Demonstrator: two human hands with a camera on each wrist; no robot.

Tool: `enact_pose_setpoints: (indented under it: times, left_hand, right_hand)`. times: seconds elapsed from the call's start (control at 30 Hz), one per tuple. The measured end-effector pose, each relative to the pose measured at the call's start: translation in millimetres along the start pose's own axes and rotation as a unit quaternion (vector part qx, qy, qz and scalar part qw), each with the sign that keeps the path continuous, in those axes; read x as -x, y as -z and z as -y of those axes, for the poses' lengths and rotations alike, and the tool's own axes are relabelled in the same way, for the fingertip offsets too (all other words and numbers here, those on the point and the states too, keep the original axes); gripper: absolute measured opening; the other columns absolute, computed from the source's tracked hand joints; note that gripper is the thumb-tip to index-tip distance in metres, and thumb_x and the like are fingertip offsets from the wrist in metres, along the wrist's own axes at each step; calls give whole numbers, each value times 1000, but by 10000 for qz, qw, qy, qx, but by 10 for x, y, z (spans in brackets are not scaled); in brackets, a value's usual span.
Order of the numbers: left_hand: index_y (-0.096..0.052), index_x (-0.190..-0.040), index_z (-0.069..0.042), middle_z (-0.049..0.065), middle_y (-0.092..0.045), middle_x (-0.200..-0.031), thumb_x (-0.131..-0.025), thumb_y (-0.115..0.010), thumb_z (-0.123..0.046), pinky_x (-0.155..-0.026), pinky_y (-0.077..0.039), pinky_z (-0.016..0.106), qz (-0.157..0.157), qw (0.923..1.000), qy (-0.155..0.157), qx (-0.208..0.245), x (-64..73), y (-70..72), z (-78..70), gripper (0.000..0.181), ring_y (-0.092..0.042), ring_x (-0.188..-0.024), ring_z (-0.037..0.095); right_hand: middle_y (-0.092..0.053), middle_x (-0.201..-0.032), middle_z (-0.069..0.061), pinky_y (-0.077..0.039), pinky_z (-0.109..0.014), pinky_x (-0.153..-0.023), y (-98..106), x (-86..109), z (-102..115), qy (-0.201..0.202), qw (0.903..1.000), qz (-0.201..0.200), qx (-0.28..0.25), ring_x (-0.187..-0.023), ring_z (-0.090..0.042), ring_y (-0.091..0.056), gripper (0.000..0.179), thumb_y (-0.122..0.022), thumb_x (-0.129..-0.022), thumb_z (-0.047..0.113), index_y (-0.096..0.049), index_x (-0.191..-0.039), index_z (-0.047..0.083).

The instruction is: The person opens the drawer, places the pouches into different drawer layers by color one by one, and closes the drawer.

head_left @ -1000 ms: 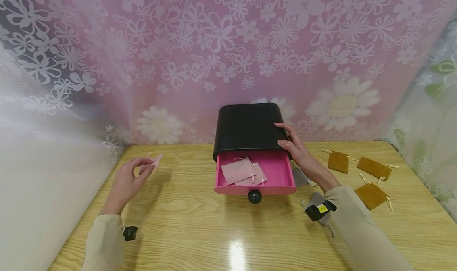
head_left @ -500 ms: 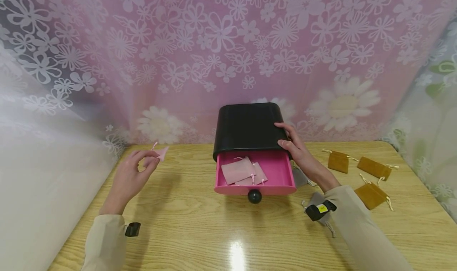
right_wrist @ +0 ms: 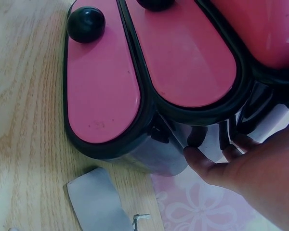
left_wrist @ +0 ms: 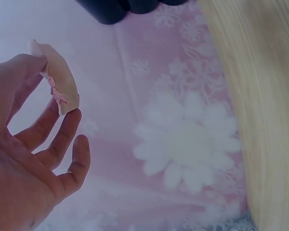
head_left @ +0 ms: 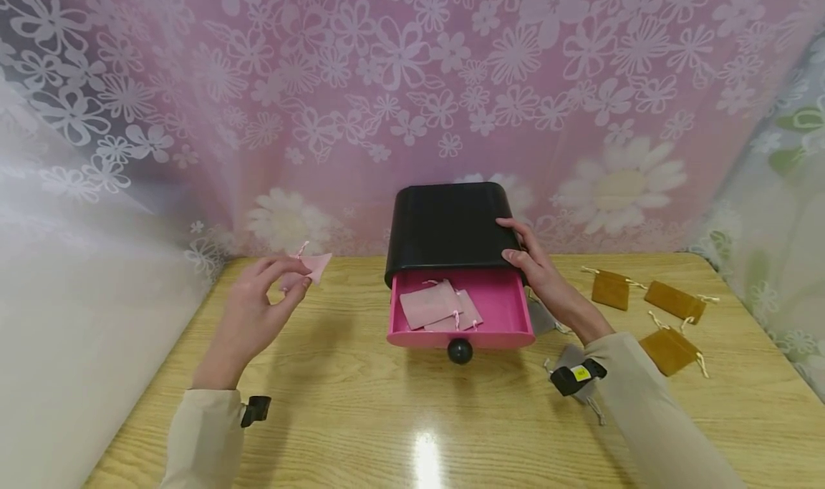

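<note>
My left hand (head_left: 251, 313) pinches a small pink drawstring pouch (head_left: 316, 265) above the left part of the table. In the left wrist view the pouch (left_wrist: 62, 77) hangs between thumb and fingertips, its pink cord at one side. My right hand (head_left: 548, 278) rests on the right edge of a black drawer cabinet (head_left: 451, 228). Its top pink drawer (head_left: 505, 303) is pulled out, and pink pouches (head_left: 427, 306) lie inside at the left. Seen from the right wrist, that hand (right_wrist: 255, 168) touches the cabinet's side; lower drawers with round black knobs (right_wrist: 85, 24) are closed.
Brown pouches (head_left: 670, 351) with cream cords lie on the table's right side. Grey pouches (head_left: 543, 318) lie beside the cabinet, one partly under the right wrist. A flowered curtain (head_left: 348, 117) hangs behind the wooden table (head_left: 361, 403).
My left hand has moved right and slightly farther back, carrying the pink pouch toward the cabinet. The right hand, cabinet and open drawer have stayed in place.
</note>
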State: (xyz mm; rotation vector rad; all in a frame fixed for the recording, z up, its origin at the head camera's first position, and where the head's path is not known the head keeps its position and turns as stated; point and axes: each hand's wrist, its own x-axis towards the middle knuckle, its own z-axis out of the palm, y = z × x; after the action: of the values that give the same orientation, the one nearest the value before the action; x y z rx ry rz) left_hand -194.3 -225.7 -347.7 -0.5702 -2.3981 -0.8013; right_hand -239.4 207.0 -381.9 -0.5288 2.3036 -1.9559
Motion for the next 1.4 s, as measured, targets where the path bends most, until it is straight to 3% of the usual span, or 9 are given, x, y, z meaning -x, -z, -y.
enact_pose_setpoints:
  times: [0.33,0.7,1.17,1.4]
  left_hand:
    - [-75,-107,-11,6,-72,-116,-91,-76,-9,-87,-46,43,-23,9994,-352,-6,-39,-19,-195,17,-62,-116,30]
    - [-76,-105,-14,2,-71,-117,-91,-76,-11,-82,-44,31,-8,9987,-507,64,-64,-37,-345,15,-62,-115,26]
    - [-76,-102,-13,5,-71,-118,-90,-77,-10,-93,-49,44,90,9973,-661,305,-118,-179,-550,13,-63,-114,26]
    - [-75,-102,-14,5,-71,-120,-89,-78,-11,-94,-49,43,127,9957,-828,398,-128,-222,-654,13,-63,-115,25]
  right_hand:
    - [-20,-165,-18,-49,-17,-91,4,1,-6,-18,10000,7,-40,-141,-43,-38,55,-38,-107,24,-23,-160,28]
    - [-19,-165,-18,-48,-16,-92,0,8,-16,-3,10000,13,-11,-142,-43,-38,55,-38,-107,25,-23,-160,27]
    - [-20,-164,-20,-48,-15,-92,-6,20,-17,-12,10000,-14,-13,-142,-44,-38,55,-38,-107,24,-23,-160,27]
    - [-20,-163,-20,-48,-15,-92,-9,12,-14,42,10000,-25,-9,-141,-44,-38,55,-37,-107,24,-23,-160,27]
